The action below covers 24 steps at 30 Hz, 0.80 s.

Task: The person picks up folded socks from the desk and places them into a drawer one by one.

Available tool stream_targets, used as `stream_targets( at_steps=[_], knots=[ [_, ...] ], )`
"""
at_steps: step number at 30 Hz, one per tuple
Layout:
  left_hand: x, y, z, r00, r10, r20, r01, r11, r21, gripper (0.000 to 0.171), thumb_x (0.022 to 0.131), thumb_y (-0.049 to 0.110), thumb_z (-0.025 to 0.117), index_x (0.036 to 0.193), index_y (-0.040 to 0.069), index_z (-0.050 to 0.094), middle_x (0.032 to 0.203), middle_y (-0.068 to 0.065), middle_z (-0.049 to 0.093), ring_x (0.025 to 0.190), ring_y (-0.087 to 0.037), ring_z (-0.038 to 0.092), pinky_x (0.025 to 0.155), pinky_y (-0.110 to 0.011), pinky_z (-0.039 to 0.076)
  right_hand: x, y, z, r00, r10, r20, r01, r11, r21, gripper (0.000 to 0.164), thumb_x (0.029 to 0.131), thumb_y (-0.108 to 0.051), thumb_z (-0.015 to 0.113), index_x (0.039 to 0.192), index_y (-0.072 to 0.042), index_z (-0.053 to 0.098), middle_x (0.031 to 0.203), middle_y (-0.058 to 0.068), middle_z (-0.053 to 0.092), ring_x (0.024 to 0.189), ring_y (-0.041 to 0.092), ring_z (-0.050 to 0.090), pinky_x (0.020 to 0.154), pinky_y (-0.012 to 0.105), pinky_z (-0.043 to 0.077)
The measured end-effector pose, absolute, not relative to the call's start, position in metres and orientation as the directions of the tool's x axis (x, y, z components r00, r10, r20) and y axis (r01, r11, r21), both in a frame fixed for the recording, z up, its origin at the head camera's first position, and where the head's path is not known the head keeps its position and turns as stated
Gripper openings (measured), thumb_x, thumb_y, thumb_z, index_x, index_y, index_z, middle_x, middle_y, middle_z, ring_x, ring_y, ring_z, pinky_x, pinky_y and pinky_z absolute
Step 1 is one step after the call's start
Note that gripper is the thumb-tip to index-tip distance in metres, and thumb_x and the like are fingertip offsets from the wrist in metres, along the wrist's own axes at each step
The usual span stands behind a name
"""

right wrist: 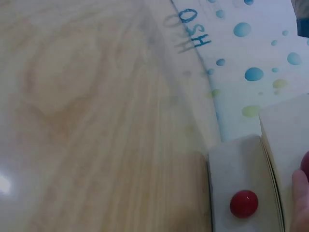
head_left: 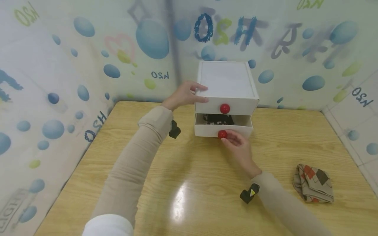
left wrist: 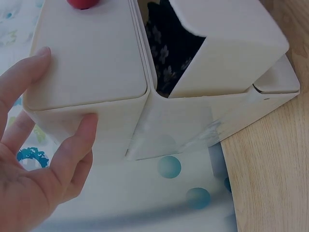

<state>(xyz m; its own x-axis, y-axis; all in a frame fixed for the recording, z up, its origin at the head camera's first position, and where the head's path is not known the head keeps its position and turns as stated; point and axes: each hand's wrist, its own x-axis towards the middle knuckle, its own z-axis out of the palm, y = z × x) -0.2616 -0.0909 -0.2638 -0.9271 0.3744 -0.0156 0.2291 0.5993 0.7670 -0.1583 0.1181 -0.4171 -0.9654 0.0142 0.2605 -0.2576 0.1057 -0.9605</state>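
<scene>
A white drawer cabinet stands at the back of the table. Its upper drawer is closed, and the drawer below it is pulled out. Dark flower-patterned cloth lies inside the open drawer. My right hand pinches that drawer's red knob between thumb and fingers. My left hand rests against the cabinet's upper left corner, fingers spread over top and side, a digit touching the upper drawer's front. A bottom drawer with its own red knob appears in the right wrist view, closed.
A folded argyle-patterned cloth lies on the wooden table at the right. Walls with blue dots and lettering enclose the table at the back and sides. Each wrist carries a small black camera.
</scene>
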Motion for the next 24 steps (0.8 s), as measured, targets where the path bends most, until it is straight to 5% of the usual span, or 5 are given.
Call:
stream_targets(
  at_steps=[9, 20, 24],
  knots=[
    [-0.261, -0.091, -0.263, -0.927, 0.373, -0.030, 0.220, 0.607, 0.764, 0.046, 0.073, 0.030, 0.072, 0.116, 0.018, 0.059, 0.123, 0.000, 0.046, 0.109, -0.017, 0.040, 0.080, -0.029, 0.043, -0.177, 0.120, -0.413, -0.985, 0.004, 0.175, -0.173, 0.154, -0.973, 0.034, 0.081, -0.013, 0.065, 0.111, 0.000, 0.056, 0.109, 0.011, 0.056, 0.091, 0.009, 0.053, 0.081, 0.017, 0.044],
    [-0.261, -0.091, -0.263, -0.928, 0.370, -0.032, 0.218, 0.612, 0.760, 0.047, 0.073, 0.030, 0.072, 0.116, 0.018, 0.058, 0.123, 0.001, 0.047, 0.108, -0.017, 0.041, 0.081, -0.029, 0.043, -0.205, 0.124, -0.436, -0.981, -0.023, 0.195, -0.194, -0.042, -0.980, 0.038, 0.077, -0.013, 0.069, 0.111, -0.002, 0.057, 0.102, 0.012, 0.057, 0.087, 0.016, 0.059, 0.073, 0.025, 0.050],
    [-0.262, -0.091, -0.264, -0.930, 0.366, -0.033, 0.212, 0.608, 0.765, 0.047, 0.073, 0.029, 0.072, 0.116, 0.018, 0.059, 0.121, 0.000, 0.049, 0.105, -0.017, 0.043, 0.078, -0.028, 0.044, -0.205, 0.122, -0.424, -0.985, -0.006, 0.175, -0.175, 0.017, -0.984, 0.037, 0.079, -0.013, 0.067, 0.112, 0.000, 0.057, 0.102, 0.016, 0.056, 0.087, 0.015, 0.057, 0.073, 0.023, 0.049]
  ],
)
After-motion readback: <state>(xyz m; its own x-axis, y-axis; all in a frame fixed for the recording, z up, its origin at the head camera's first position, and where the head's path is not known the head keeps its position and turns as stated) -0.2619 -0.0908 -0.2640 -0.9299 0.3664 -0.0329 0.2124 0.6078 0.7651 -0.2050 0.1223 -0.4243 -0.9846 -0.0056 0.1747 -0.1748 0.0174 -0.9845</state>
